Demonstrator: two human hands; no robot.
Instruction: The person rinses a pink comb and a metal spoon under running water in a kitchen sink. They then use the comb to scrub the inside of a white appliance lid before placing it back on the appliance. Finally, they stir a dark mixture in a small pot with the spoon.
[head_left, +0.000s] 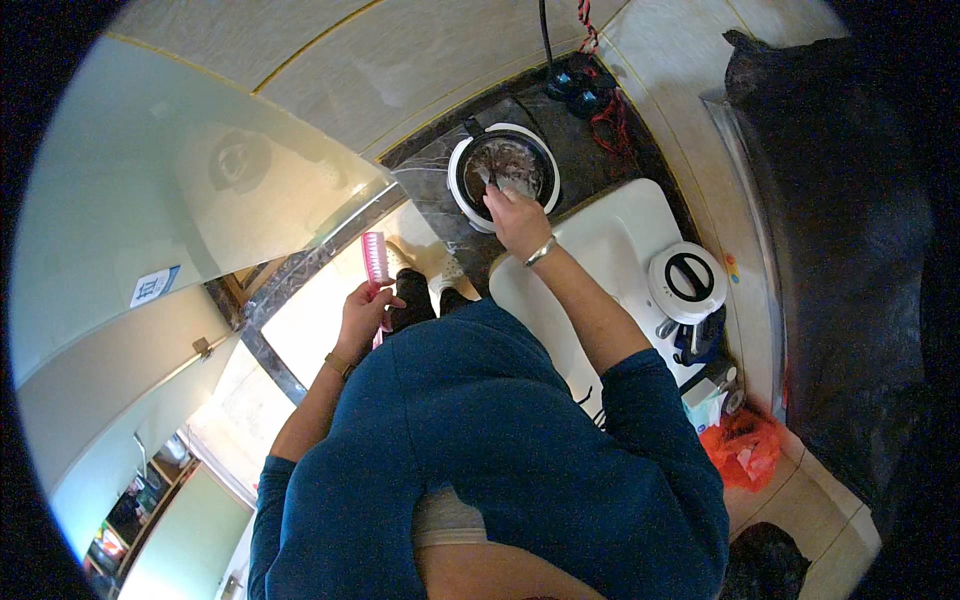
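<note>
My left hand (364, 319) grips a pink brush (375, 256) with white bristles and holds it upright beside my body, over the floor. My right hand (517, 217) reaches over a round white-rimmed electric pot (556, 176) on the dark marble counter. Its fingers are closed on a slim dark tool (492, 178) whose end dips into the pot. A brown, wet-looking mass (506, 161) with pale patches lies inside; what it is cannot be told. A round white lid (686, 283) with a black handle rests at the right side of the white washbasin (600, 240).
Black and red cords (589, 90) hang and coil in the counter's back corner. An orange plastic bag (742, 450) and small bottles stand right of the basin. A large black covering (847, 225) hangs along the right wall. A frosted glass panel (187, 172) rises at left.
</note>
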